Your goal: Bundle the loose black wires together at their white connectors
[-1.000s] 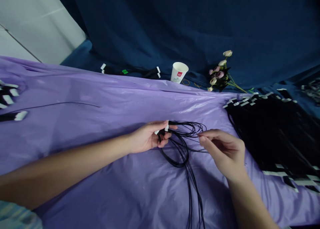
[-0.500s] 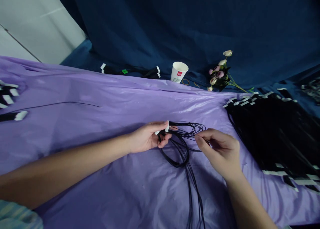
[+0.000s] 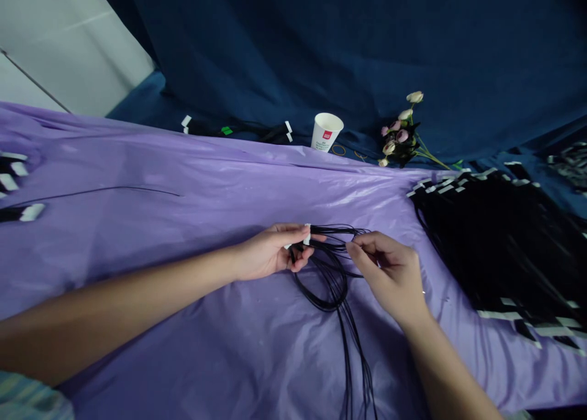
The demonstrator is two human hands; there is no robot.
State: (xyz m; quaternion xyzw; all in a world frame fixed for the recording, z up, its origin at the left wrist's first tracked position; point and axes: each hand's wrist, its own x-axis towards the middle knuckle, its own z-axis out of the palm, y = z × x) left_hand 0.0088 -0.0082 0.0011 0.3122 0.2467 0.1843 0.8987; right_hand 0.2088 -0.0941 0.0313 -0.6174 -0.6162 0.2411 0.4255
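Note:
My left hand (image 3: 279, 249) grips a bundle of thin black cords (image 3: 337, 285) near a white band (image 3: 307, 234), thumb on top and fingers curled beneath. From that grip the cords loop out to the right, and loose lengths hang down toward the bottom edge. At the right end of the loops, my right hand (image 3: 385, 267) has its thumb and forefinger pinched together on the cords; the exact strands between the fingertips are too small to tell.
A purple cloth (image 3: 220, 200) covers the table. At the right lies a big pile of black cords (image 3: 495, 243) with white bands. Behind stand a paper cup (image 3: 326, 132) and artificial flowers (image 3: 401, 136). More banded black bundles (image 3: 11, 214) lie at the left edge.
My right hand has moved left, closer to my left hand, along the looped cords. My left hand stays nearly in place, still gripping the bundle.

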